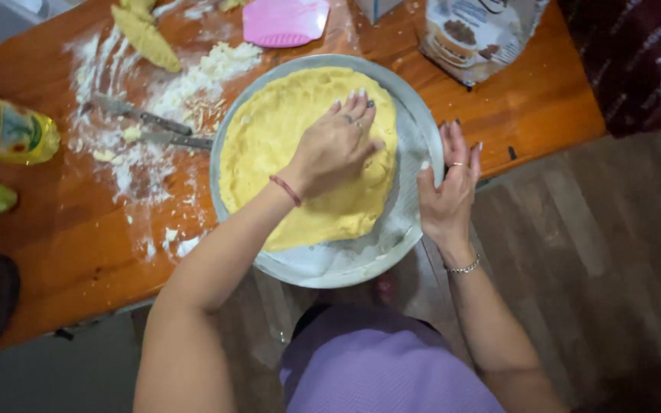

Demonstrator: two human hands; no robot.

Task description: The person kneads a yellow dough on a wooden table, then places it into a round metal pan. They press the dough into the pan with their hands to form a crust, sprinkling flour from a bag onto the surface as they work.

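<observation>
Step in hand: pressing yellow dough sheet [300, 145] into round metal pan [415, 115]. Left hand [336, 147] flat on dough, fingers together. Right hand [447, 191] steadying pan rim, fingers apart. Next, likely: spread toward bare pan beneath right fingers.

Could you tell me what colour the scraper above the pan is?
The scraper is pink; head view.

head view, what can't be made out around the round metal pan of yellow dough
- Dough beneath the left hand: hidden by the hand.
- Pan rim beside the right hand: covered by fingers.
- Printed bag and pink plastic scraper: cut off by the top edge.
- Utensils in flour: blurred.
</observation>
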